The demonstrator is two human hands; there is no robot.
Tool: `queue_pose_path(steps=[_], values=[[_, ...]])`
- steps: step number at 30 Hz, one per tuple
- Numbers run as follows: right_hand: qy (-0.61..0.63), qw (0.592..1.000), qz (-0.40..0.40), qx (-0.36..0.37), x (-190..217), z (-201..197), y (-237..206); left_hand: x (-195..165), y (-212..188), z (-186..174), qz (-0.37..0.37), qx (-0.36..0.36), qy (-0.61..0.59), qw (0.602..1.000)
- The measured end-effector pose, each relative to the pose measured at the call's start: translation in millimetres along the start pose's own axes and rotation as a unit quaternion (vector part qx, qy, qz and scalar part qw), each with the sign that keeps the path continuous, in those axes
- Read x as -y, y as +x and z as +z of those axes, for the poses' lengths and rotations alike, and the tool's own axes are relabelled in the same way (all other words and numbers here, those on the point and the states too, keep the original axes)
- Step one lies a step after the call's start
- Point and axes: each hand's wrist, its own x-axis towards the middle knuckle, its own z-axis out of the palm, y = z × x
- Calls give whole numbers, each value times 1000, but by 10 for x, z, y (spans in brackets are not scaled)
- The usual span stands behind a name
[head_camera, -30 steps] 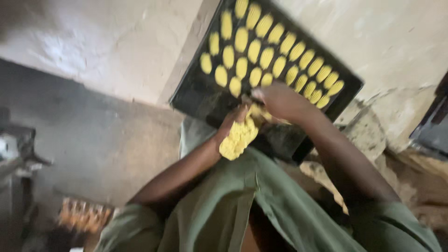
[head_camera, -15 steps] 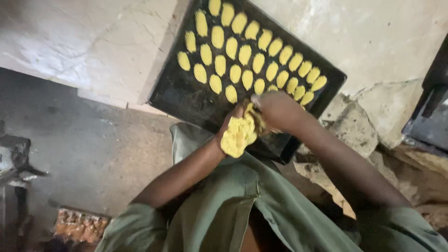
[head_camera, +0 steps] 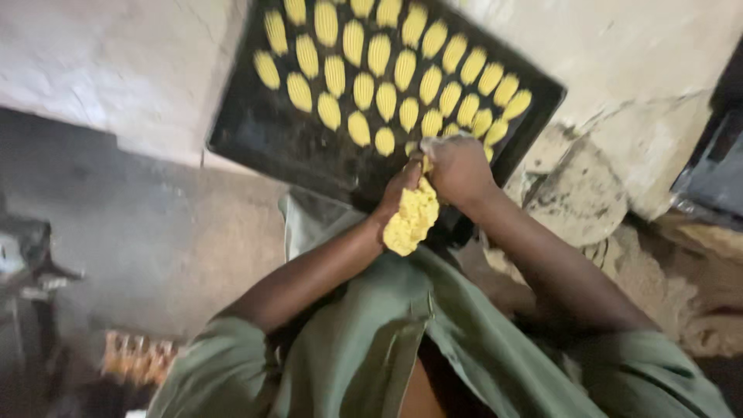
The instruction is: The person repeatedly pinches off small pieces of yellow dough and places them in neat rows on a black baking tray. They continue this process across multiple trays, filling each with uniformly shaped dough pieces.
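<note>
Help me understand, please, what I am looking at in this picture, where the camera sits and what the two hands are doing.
The camera is worn on a person's head and looks down, so you see their own arms and green shirt from above. The left hand holds a lump of yellow dough. The right hand meets it at the top of the lump, fingers pinched there. In front lies a black baking tray on a pale, rough surface. On the tray sit rows of small ridged oval dough pieces, filling its far part, while the near left part is bare.
</note>
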Motion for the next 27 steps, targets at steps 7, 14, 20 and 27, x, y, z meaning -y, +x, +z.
queue_pose_path(steps=[7, 14, 20, 27], values=[[77, 990, -86, 79, -115, -161, -237, 115, -202, 161, 3, -10, 43, 999], [8, 998, 9, -61, -166, 104, -435, 444, 140, 59, -10, 3, 23, 1000], [42, 998, 2, 56, -234, -73, -632, 488, 12, 29, -81, 15, 32, 996], [-45, 994, 87, -45, -185, 69, -727, 576, 239, 96, -47, 85, -18, 995]])
